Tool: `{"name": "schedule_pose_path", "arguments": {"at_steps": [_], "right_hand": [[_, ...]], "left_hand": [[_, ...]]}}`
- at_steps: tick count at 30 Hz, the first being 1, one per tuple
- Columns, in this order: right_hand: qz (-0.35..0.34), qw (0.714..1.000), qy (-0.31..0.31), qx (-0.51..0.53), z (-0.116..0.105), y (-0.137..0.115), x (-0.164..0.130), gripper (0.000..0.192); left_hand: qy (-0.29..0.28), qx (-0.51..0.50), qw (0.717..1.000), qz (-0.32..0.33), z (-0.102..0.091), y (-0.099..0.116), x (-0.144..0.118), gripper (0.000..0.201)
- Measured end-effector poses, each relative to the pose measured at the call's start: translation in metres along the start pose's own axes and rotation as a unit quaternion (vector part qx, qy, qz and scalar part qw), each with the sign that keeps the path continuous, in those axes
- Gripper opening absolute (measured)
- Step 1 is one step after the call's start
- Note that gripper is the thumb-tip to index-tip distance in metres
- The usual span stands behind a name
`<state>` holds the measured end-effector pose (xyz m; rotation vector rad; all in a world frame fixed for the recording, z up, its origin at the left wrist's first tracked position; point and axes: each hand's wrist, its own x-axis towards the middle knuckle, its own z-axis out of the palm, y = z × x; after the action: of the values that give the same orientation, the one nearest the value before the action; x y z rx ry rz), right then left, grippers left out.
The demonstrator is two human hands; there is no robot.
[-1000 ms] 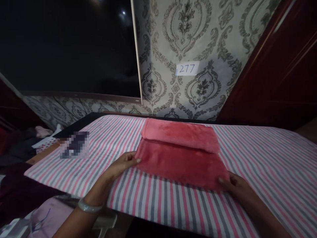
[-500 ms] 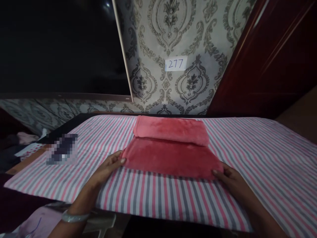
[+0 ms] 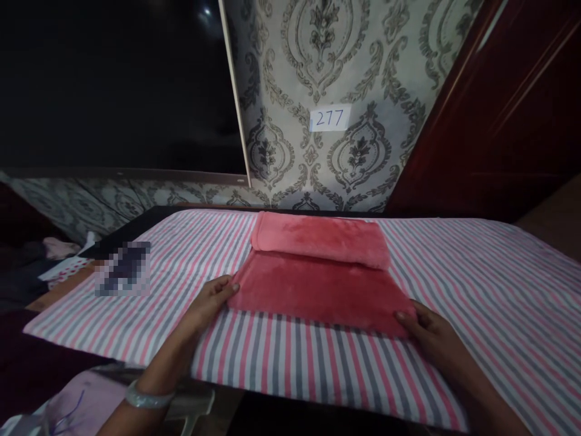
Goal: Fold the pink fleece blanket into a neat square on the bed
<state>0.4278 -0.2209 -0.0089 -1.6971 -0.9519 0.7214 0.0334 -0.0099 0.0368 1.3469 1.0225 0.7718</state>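
red towel lay at centre frame on the striped sheet, its far edge rolled. left hand rested flat, fingers loose, touching its near left corner; right hand pinched the near right corner. label "277" on wallpaper, upper centre.

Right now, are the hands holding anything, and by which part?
Both are on the red towel: left hand at its near left corner, right hand at its near right corner. Whether the fingers pinch the cloth or just rest cannot be told.
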Motion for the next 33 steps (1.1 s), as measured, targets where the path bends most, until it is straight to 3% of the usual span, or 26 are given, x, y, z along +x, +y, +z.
{"name": "schedule_pose_path", "arguments": {"at_steps": [4, 6, 12, 15, 19, 22, 27, 30, 33], "right_hand": [[0.042, 0.997, -0.043, 0.041, -0.004, -0.011, 0.017, 0.055], [0.041, 0.997, -0.028, 0.055, -0.003, -0.018, 0.031, 0.062], [0.061, 0.984, -0.046, 0.160, 0.012, -0.034, 0.073, 0.062], [0.026, 0.992, 0.024, 0.119, 0.022, -0.027, 0.084, 0.057], [-0.020, 0.992, 0.123, 0.030, 0.028, -0.005, 0.091, 0.050], [0.001, 0.990, 0.103, 0.096, 0.027, 0.000, 0.086, 0.055], [0.041, 0.982, 0.012, 0.182, 0.015, -0.011, 0.048, 0.047], [0.010, 0.985, -0.077, 0.154, 0.006, -0.011, 0.021, 0.046], [-0.052, 0.992, -0.095, 0.059, 0.003, -0.004, 0.007, 0.049]], "left_hand": [[-0.018, 0.033, 0.999, -0.034, -0.001, 0.021, 0.014, 0.037], [0.003, 0.054, 0.997, -0.057, 0.002, 0.035, 0.030, 0.039], [0.026, 0.029, 0.996, -0.075, 0.025, 0.051, 0.075, 0.058], [0.031, -0.003, 0.999, -0.029, 0.038, 0.043, 0.076, 0.068], [0.100, 0.046, 0.994, 0.020, 0.042, 0.031, 0.068, 0.062], [0.133, 0.087, 0.987, 0.018, 0.037, 0.029, 0.062, 0.058], [0.096, 0.039, 0.992, -0.072, 0.025, 0.028, 0.037, 0.064], [0.059, 0.048, 0.991, -0.106, 0.017, 0.021, 0.018, 0.071], [-0.025, 0.081, 0.993, -0.081, 0.009, 0.013, 0.007, 0.067]]}}
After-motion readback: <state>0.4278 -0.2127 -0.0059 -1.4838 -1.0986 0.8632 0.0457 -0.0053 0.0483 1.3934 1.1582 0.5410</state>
